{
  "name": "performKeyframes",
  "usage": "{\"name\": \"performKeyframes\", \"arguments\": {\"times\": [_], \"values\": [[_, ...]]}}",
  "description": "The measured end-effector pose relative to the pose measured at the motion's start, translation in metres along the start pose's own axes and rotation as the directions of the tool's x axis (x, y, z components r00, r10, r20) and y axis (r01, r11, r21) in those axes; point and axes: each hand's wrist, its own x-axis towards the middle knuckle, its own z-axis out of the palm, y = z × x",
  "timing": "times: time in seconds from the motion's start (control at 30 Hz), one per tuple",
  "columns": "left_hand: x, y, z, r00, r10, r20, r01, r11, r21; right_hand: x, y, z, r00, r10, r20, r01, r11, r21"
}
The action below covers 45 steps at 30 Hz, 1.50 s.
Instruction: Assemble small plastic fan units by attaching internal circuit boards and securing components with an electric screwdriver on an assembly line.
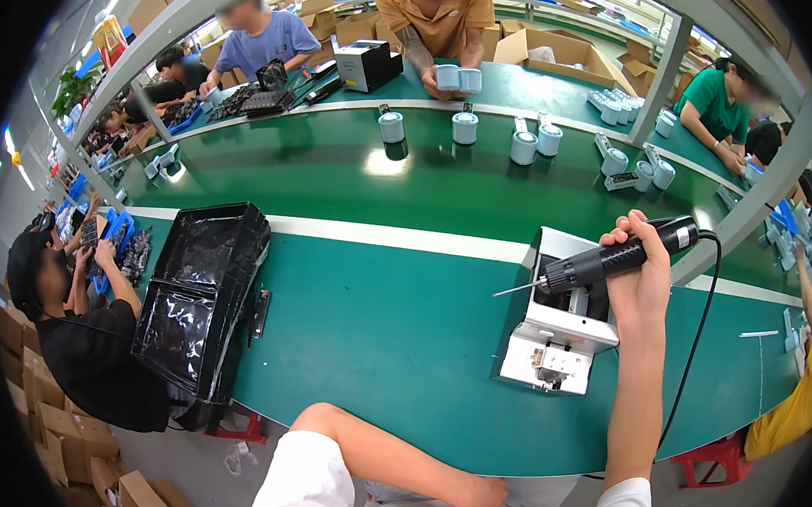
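Note:
My right hand is wrapped round a black electric screwdriver, raised over the right part of the bench. Its thin bit points left, and a black cord drops from its back end. Just below the screwdriver stands a silver metal box-shaped device, with a dark opening and a small mechanism on its near side. Close to my body, at the bench's front edge, rests my left hand; its fingers are hidden, so I cannot tell what they hold.
A black plastic-lined tray stands on the bench at left, beside a small dark strip. Beyond, a green conveyor carries several light-blue cylindrical units. Metal posts frame the right side. Co-workers sit around, one in black.

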Motion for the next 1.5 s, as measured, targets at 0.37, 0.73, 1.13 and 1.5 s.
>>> {"name": "performKeyframes", "arguments": {"times": [0.37, 0.73, 1.13, 1.5], "values": [[-0.003, 0.000, 0.002, 1.000, -0.011, -0.013, 0.010, 0.999, -0.043, 0.001, 0.000, -0.001, 1.000, 0.016, 0.015, -0.016, 1.000, -0.003], [-0.006, 0.000, -0.005, 1.000, -0.002, 0.013, 0.002, 1.000, -0.011, 0.000, 0.000, 0.000, 1.000, 0.012, 0.003, -0.013, 1.000, 0.010], [-0.008, 0.003, -0.007, 0.999, -0.040, -0.011, 0.040, 0.999, -0.004, 0.000, 0.000, 0.000, 1.000, 0.013, 0.006, -0.013, 1.000, 0.009], [-0.007, 0.005, -0.007, 0.998, -0.026, 0.051, 0.021, 0.994, 0.104, -0.001, 0.000, 0.001, 1.000, 0.010, -0.004, -0.010, 1.000, -0.012]]}}
